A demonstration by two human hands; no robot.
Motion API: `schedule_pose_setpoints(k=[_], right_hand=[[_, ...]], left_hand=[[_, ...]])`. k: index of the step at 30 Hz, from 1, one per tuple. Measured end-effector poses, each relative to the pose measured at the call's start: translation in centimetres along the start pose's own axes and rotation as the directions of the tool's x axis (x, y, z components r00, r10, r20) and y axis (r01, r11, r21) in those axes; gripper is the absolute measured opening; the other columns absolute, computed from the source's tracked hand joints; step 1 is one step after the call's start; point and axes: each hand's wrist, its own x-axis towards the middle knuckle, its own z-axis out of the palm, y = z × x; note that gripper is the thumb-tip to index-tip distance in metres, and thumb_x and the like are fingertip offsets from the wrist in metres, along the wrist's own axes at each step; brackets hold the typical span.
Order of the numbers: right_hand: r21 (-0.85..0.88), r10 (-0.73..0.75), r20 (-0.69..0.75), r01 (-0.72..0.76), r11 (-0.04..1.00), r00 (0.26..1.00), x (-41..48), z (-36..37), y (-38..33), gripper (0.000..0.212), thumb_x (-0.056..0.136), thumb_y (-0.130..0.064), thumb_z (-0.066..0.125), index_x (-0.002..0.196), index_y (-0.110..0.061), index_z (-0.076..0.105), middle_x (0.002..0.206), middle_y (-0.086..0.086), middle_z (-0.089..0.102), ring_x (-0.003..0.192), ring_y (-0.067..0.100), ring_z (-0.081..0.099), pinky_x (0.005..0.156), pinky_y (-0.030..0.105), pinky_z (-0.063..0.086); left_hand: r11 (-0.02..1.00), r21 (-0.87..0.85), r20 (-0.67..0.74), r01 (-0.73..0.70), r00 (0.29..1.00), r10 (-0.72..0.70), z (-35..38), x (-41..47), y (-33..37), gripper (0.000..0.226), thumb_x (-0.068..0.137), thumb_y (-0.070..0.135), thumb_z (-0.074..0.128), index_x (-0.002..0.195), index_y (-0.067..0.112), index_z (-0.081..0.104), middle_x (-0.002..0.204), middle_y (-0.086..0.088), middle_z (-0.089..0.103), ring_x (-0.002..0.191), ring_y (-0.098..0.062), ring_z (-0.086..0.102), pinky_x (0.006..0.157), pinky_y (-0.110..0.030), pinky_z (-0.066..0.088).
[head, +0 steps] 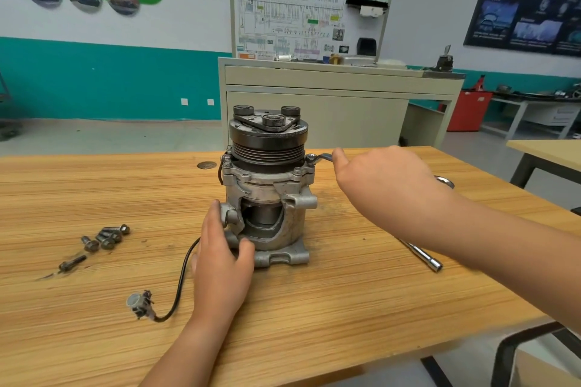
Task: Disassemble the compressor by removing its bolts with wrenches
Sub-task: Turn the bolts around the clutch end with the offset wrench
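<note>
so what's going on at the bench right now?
A person is taking apart a compressor that stands upright on a wooden table. The left hand grips the lower housing to steady it. The right hand holds a wrench with its ring end over a bolt on the upper flange. Several loose bolts lie on the table to the left. A socket tool lies to the right, and the compressor's cable trails toward the front.

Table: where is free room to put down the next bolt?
Bare wood: the near strip between the cable connector and the socket bar, and the far left part behind the loose bolts. Crowded: around the compressor, where the left hand and cable lie.
</note>
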Motion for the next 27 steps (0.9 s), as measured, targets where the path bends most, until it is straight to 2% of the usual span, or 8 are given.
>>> schedule_pose_setpoints(k=[2,5,8,14,17,21,25,27], right_hand=[[-0.009,-0.001,0.016,0.001,1.000,1.000,0.2,0.0,0.0,0.062,0.083,0.007,0.047,0.139,0.003,0.023,0.054,0.004,0.031,0.042,0.019,0.029,0.034,0.028,0.022],[0.001,-0.010,0.031,0.010,1.000,0.999,0.3,0.7,0.1,0.073,0.082,0.011,0.044,0.144,0.005,0.005,0.055,0.005,0.031,0.043,0.021,0.030,0.035,0.029,0.026],[-0.007,-0.018,0.027,0.019,1.000,0.999,0.4,1.1,0.2,0.075,0.082,0.012,0.043,0.143,0.005,0.002,0.055,0.005,0.032,0.043,0.021,0.031,0.035,0.029,0.025],[-0.153,-0.113,-0.019,0.109,0.982,0.993,0.9,0.8,0.5,0.066,0.086,0.011,0.040,0.143,0.006,0.007,0.054,0.007,0.026,0.042,0.020,0.026,0.035,0.028,0.020],[-0.217,-0.143,-0.043,0.131,0.967,0.989,1.3,1.1,1.7,0.058,0.086,0.009,0.040,0.140,0.002,0.021,0.053,0.004,0.028,0.040,0.020,0.027,0.035,0.028,0.019],[-0.168,-0.161,-0.088,0.144,0.975,0.983,2.0,2.7,2.8,0.064,0.086,0.005,0.040,0.144,-0.006,0.014,0.052,0.000,0.033,0.041,0.016,0.031,0.035,0.025,0.024],[-0.042,-0.106,-0.159,0.101,0.994,0.981,2.9,4.7,3.4,0.061,0.092,-0.008,0.035,0.146,-0.020,0.010,0.053,-0.003,0.037,0.044,0.013,0.036,0.037,0.022,0.026],[-0.008,-0.080,-0.209,0.080,0.997,0.975,3.2,5.5,4.1,0.065,0.091,-0.004,0.037,0.146,-0.025,0.009,0.055,-0.003,0.040,0.045,0.013,0.037,0.038,0.023,0.026]], left_hand=[[1.000,-0.003,0.003,0.002,1.000,-0.002,0.0,0.0,0.0,0.072,0.089,0.009,0.054,0.150,0.018,0.016,0.154,0.005,0.023,0.139,-0.011,0.024,0.114,-0.047,0.021],[1.000,-0.008,0.002,0.006,1.000,-0.006,0.0,0.0,0.1,0.072,0.089,0.009,0.053,0.149,0.018,0.016,0.154,0.005,0.023,0.139,-0.012,0.025,0.113,-0.047,0.023],[1.000,-0.004,0.006,0.012,1.000,-0.012,-0.1,0.0,0.1,0.072,0.089,0.010,0.053,0.150,0.020,0.016,0.154,0.006,0.023,0.139,-0.013,0.025,0.112,-0.048,0.024],[1.000,-0.001,0.004,0.009,1.000,-0.009,0.0,0.1,0.1,0.072,0.089,0.010,0.053,0.150,0.020,0.015,0.154,0.005,0.023,0.139,-0.013,0.024,0.113,-0.046,0.024],[1.000,-0.009,0.003,0.005,1.000,-0.005,0.1,0.1,0.0,0.072,0.089,0.010,0.053,0.150,0.021,0.016,0.154,0.005,0.022,0.140,-0.013,0.023,0.113,-0.043,0.025],[1.000,-0.017,0.005,0.008,1.000,-0.008,0.1,0.1,-0.1,0.072,0.090,0.011,0.053,0.150,0.021,0.016,0.154,0.006,0.023,0.140,-0.013,0.024,0.113,-0.044,0.025],[1.000,-0.019,0.002,0.008,1.000,-0.008,0.1,0.1,-0.1,0.072,0.089,0.011,0.054,0.150,0.021,0.016,0.153,0.006,0.024,0.139,-0.013,0.025,0.112,-0.045,0.026],[1.000,-0.009,0.005,0.005,1.000,-0.005,0.1,0.1,-0.1,0.072,0.089,0.011,0.053,0.150,0.022,0.015,0.153,0.006,0.024,0.139,-0.013,0.026,0.112,-0.045,0.027]])
